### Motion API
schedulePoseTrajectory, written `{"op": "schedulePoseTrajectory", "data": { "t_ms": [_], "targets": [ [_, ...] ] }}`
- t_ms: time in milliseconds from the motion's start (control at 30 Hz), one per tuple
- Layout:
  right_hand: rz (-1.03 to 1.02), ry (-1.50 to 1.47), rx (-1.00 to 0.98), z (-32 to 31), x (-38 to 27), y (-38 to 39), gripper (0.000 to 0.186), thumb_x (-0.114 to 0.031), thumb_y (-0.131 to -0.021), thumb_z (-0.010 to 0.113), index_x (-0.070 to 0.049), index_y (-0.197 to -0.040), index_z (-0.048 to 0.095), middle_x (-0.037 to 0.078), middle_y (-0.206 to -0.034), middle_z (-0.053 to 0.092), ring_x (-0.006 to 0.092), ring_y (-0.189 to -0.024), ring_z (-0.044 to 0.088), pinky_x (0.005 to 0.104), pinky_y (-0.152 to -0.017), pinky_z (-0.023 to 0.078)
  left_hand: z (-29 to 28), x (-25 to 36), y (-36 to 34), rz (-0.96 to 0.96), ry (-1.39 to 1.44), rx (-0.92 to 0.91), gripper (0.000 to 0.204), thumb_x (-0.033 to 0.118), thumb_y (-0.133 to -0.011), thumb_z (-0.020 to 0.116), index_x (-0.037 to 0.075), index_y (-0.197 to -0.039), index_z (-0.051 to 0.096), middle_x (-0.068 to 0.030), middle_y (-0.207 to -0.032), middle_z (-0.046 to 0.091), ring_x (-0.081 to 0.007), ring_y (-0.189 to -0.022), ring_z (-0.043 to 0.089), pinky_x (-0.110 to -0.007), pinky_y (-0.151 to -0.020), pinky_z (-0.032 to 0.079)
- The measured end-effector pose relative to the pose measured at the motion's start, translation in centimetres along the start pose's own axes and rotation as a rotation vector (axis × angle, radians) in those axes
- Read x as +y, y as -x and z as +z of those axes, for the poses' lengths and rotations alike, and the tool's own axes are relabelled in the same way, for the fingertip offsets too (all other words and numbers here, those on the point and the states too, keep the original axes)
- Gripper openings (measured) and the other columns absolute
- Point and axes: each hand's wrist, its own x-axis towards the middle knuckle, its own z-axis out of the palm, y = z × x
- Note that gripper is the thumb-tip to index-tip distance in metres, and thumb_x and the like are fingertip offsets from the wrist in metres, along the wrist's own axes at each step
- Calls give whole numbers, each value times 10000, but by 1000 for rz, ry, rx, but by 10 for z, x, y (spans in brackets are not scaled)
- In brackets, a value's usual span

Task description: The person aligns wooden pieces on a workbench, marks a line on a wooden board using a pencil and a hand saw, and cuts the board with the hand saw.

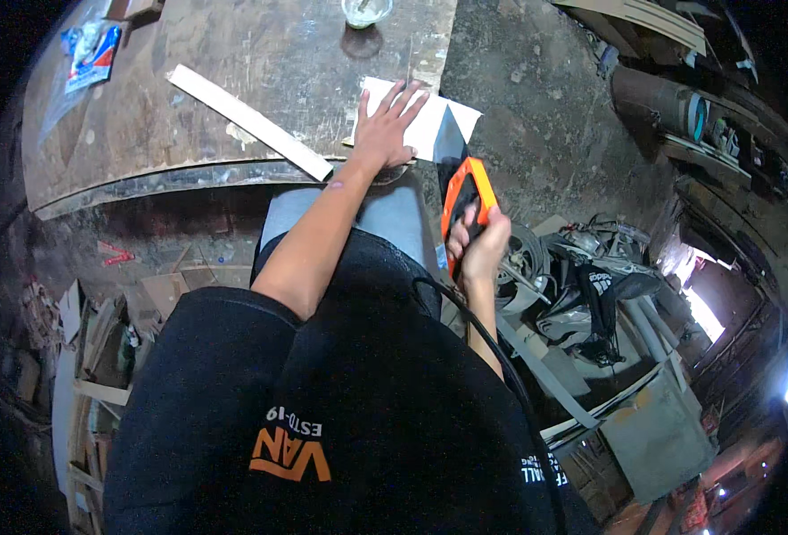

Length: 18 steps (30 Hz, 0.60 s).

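A white board lies on the worn wooden table, its right end jutting past the table's edge. My left hand rests flat on the board with its fingers spread. In my right hand is the handle of a hand saw, orange and black. The saw's dark blade reaches up to the board just off the table's right edge, its tip over the white surface. How deep the teeth sit in the board cannot be made out.
A long white strip lies slantwise on the table, left of my left arm. Farther back are a clear plastic cup and a blue-and-white plastic packet. Coiled hose and scrap lie on the floor at right; wood offcuts stand at left.
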Motion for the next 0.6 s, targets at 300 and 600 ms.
{"op": "schedulePoseTrajectory", "data": {
  "t_ms": [300, 600],
  "targets": [
    [99, -70, -6, -8, -9, 10, 464, -475, -1008, 292, -105, -763, 431, -22, -500, 360, 116, -371, 321, 278, -352, 237, 2, -2, 1, -14, -10, -3, 1113, 444, -685, 789, 342, -1589, 148, 73, -1669, 117, -157, -1538, 87, -628, -1195, 41],
    [8, 41, -63, 5, 10, -22, 490, -502, -1017, 304, -101, -776, 451, -18, -506, 383, 116, -378, 343, 274, -355, 253, 2, -5, 2, -23, -29, -62, 1114, 444, -721, 781, 342, -1595, 98, 72, -1674, 68, -177, -1542, 56, -651, -1188, 64]
  ]
}}
